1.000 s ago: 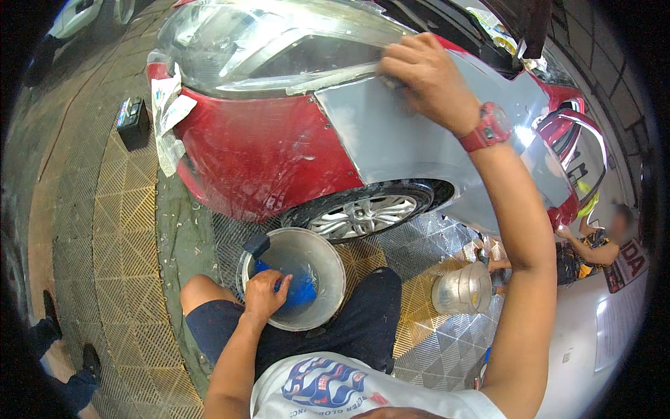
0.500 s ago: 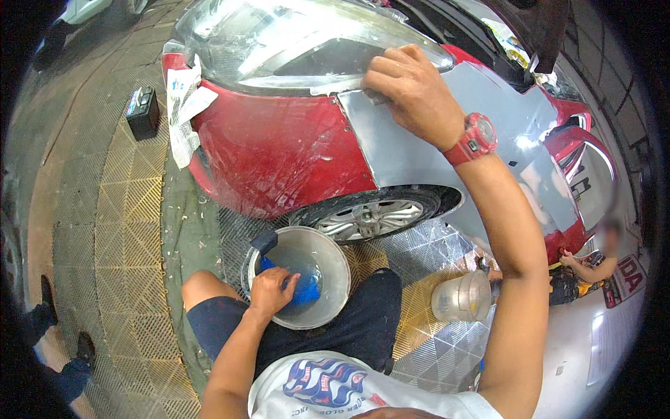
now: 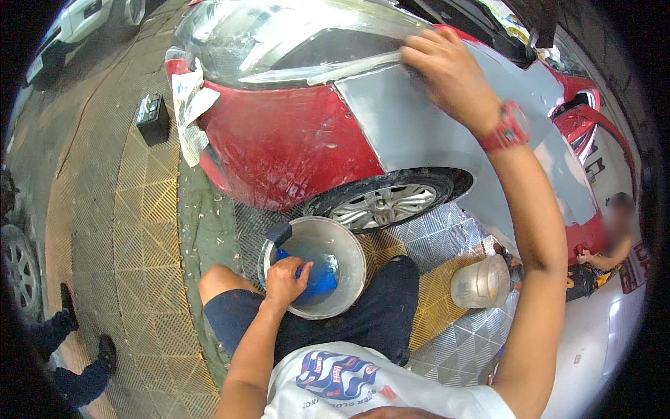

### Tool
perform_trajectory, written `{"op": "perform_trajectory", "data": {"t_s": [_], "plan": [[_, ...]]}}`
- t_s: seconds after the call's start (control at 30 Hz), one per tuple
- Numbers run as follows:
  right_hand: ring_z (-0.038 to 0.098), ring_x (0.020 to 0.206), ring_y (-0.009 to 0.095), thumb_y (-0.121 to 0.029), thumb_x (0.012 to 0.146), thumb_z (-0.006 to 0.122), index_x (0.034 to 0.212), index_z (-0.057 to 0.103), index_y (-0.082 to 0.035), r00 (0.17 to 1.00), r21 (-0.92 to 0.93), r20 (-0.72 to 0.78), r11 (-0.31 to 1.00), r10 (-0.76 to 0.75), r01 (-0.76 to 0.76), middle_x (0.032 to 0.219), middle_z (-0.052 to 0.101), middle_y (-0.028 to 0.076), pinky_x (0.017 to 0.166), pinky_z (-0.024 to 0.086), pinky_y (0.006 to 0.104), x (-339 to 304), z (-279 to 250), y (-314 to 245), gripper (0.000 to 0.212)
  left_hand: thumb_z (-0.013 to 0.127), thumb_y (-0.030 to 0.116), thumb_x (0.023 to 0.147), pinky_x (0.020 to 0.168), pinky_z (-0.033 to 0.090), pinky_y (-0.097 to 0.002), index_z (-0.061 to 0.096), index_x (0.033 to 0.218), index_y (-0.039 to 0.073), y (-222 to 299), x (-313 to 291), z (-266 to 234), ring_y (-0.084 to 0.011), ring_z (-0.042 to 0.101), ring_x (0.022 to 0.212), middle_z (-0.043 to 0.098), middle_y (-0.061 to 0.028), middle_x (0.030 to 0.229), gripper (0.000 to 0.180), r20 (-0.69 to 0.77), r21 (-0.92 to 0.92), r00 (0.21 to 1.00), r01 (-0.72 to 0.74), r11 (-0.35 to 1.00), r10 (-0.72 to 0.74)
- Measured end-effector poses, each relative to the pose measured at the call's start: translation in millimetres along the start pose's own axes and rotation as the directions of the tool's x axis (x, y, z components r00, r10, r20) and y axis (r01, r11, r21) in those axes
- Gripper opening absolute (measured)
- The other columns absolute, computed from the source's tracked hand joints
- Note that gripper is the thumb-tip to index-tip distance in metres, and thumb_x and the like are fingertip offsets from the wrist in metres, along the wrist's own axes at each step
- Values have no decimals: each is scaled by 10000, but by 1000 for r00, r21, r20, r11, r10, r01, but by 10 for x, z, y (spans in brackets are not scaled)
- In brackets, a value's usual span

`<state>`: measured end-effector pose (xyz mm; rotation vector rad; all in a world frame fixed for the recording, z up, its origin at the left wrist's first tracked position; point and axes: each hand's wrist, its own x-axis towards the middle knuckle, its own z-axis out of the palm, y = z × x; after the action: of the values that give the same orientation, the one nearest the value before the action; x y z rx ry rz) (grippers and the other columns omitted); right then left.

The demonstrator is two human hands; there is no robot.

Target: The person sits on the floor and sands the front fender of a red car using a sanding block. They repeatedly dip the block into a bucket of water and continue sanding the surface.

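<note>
My right hand [image 3: 450, 77] is slightly blurred, with its fingers curled over a small dark piece. It rests along the seam between the car's headlight [image 3: 328, 56] and the grey-primed fender [image 3: 419, 133]. What the piece is I cannot make out. Between my knees stands a pale round bucket [image 3: 356, 272] with cloudy water. My left hand [image 3: 285, 281] reaches over its near-left side, fingers bent against a wet blue cloth [image 3: 322, 281]. A dark grey block [image 3: 279, 232] sits on the bucket's rim. The red bumper [image 3: 272, 153] shows wet streaks.
Behind the bucket is the front wheel [image 3: 382, 208]. A translucent pail [image 3: 480, 285] stands at my right. A car battery [image 3: 152, 120] lies on the floor tiles at left. Another person [image 3: 614, 244] is by the car's far right side; someone's legs [image 3: 84, 370] show at lower left.
My right hand has slid to the right and slightly away along the headlight's edge. My left hand stays at the blue cloth in the bucket. The whole view has shifted a little.
</note>
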<state>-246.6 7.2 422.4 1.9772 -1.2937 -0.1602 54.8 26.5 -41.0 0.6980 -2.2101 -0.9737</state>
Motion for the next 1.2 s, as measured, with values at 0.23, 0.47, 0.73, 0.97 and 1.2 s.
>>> {"op": "perform_trajectory", "data": {"t_s": [0.23, 0.47, 0.73, 0.97, 1.2], "plan": [[772, 1060, 461, -172, 979, 683, 1176, 777, -59, 755, 645, 618, 408, 217, -646, 1136, 781, 235, 925, 614, 565, -1316, 1267, -2640, 246, 830, 250, 988, 730, 612, -502, 804, 906, 27, -127, -42, 56, -400, 769, 787, 786, -179, 873, 239, 13, 41, 1000, 15, 999, -15], [752, 1278, 407, -258, 895, 854, 1414, 757, -55, 237, 297, 938, 233, -253, -926, 1375, 784, 230, 1061, 584, 508, -1985, 3654, -4726, 566, 828, 279, 989, 734, 609, -517, 781, 859, 41, 12, 70, 111, -415, 776, 811, 797, -189, 889, 275, 41, 91, 999, 31, 995, -35], [635, 1483, 412, -339, 975, 791, 1553, 682, -34, 10, -5, 986, -85, -167, -996, 1579, 661, 282, 1226, 483, 500, -2174, 3882, -5051, 662, 776, 280, 1010, 757, 622, -525, 776, 882, 46, -60, 97, 209, -429, 779, 828, 794, -197, 892, 266, 112, 202, 994, -30, 979, 7], [816, 898, 396, -102, 925, 739, 1049, 833, -32, 706, 536, 673, 511, 224, -672, 945, 821, 209, 768, 633, 539, -1449, 2494, -4079, 171, 701, 172, 979, 1102, 590, -502, 782, 1236, 55, -213, -18, 297, -343, 777, 1196, 819, -176, 1239, 293, 532, 597, 781, -73, 799, -327], [794, 887, 439, -168, 936, 729, 1071, 803, -116, 766, 584, 359, 512, 534, -630, 921, 805, 202, 783, 614, 599, -1033, 1161, -2529, 162, 651, 188, 1027, 1298, 420, -564, 611, 1594, 86, -246, -52, 307, -351, 491, 1602, 642, -185, 1623, 577, 493, 441, 870, -225, 869, -26]]}}
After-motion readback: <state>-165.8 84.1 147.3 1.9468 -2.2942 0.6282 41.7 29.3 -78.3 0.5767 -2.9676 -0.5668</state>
